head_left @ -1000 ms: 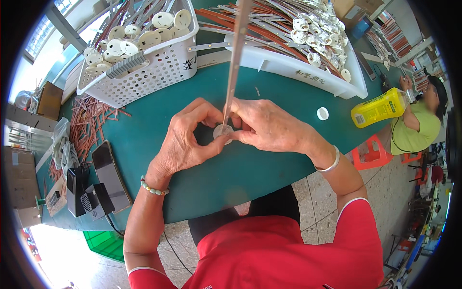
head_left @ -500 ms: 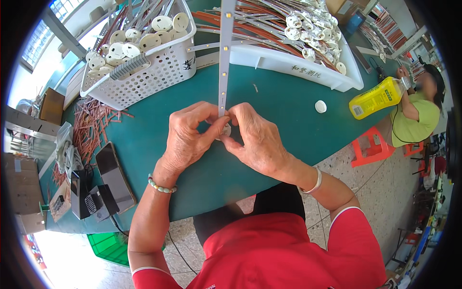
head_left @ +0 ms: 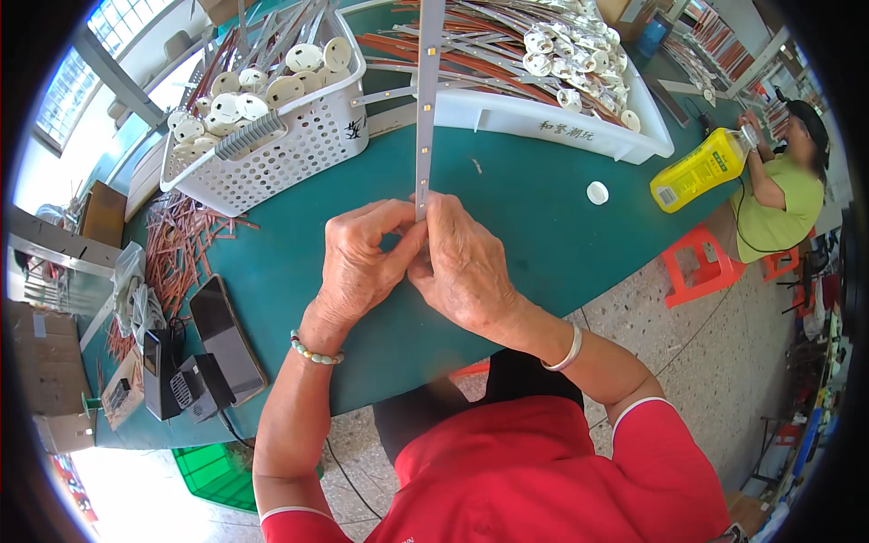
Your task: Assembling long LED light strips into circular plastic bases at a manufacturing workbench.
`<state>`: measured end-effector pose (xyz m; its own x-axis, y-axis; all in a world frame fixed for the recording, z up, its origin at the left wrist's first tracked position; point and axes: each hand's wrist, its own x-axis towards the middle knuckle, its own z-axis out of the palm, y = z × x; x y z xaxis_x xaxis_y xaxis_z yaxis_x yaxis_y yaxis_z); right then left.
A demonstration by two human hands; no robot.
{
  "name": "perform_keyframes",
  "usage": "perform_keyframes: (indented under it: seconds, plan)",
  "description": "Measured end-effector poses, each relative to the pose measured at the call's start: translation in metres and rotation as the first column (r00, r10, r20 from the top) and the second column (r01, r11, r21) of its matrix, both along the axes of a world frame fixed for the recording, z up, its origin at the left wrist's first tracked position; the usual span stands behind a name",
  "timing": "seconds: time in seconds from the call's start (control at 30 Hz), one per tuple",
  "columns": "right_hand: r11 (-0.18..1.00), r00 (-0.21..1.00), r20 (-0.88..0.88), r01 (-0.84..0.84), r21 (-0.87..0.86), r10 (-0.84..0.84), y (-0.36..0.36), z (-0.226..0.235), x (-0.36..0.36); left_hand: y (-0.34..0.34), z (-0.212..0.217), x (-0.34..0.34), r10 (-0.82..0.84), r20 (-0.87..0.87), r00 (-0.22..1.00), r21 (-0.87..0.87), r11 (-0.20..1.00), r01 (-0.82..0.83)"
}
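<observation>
At lower centre, body: a red shirt [head_left: 543, 480] fills the bottom of the frame, both forearms rising from it toward the middle.
Left wrist: a beaded bracelet [head_left: 314, 353] circles it, just below the hand.
Right wrist: a pale bangle [head_left: 566, 351] sits on it.
Left hand: the left hand [head_left: 358, 267] lies at frame centre over the green table [head_left: 534, 226], fingers curled inward, thumb and forefinger pressed together against the lower end of the strip.
Right hand: the right hand [head_left: 466, 267] is just beside the left and touching it, fingers folded tight, fingertips closed on the same lower end of the strip.
Grip: both hands pinch closed, with no gap showing between fingers and strip; what lies under the fingertips is hidden.
Strip: a long thin pale strip with small yellow dots [head_left: 425, 100] stands nearly upright from the pinch at centre to the top edge of the frame.
Left of the hands: a dark phone [head_left: 226, 337] lies flat on the table, with a black charger block [head_left: 195, 389] near it at lower left.
Middle left: loose copper-coloured wire pieces [head_left: 181, 249] are scattered on the table.
Upper left: a white slatted basket [head_left: 290, 149] holds round white discs [head_left: 303, 59].
Upper right: a white tray [head_left: 543, 127] holds more strips and white caps.
Right of the hands: a small white cap [head_left: 596, 192] lies alone, and a yellow bottle [head_left: 701, 167] lies on its side near the table edge.
Far right: another person in a green top [head_left: 774, 213] sits by a red stool [head_left: 701, 262].
</observation>
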<state>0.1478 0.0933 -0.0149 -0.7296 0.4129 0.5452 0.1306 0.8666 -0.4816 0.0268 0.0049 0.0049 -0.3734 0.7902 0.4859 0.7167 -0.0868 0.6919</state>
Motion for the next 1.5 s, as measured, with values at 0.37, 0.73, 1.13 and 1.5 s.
perform_keyframes:
  seconds: [0.37, 0.73, 1.13, 1.5]
  plan:
    - [1.000, 0.997, -0.071, 0.024, 0.002, -0.024, -0.004, -0.004, 0.005, 0.001, -0.003, 0.001, -0.011, 0.042, 0.999, 0.015, 1.000, 0.011]
    - [0.996, 0.988, -0.153, 0.010, -0.089, -0.024, -0.013, -0.009, 0.005, 0.001, -0.002, 0.003, -0.019, 0.063, 0.998, 0.021, 1.000, 0.018]
    - [0.979, 0.989, -0.149, -0.015, -0.202, -0.015, -0.012, -0.007, 0.008, 0.002, -0.002, 0.003, -0.016, 0.056, 0.998, 0.035, 0.999, 0.014]
    - [0.990, 0.988, -0.139, 0.051, -0.128, -0.069, -0.020, -0.009, 0.005, 0.001, -0.004, -0.002, -0.048, 0.058, 0.997, 0.019, 0.999, 0.047]
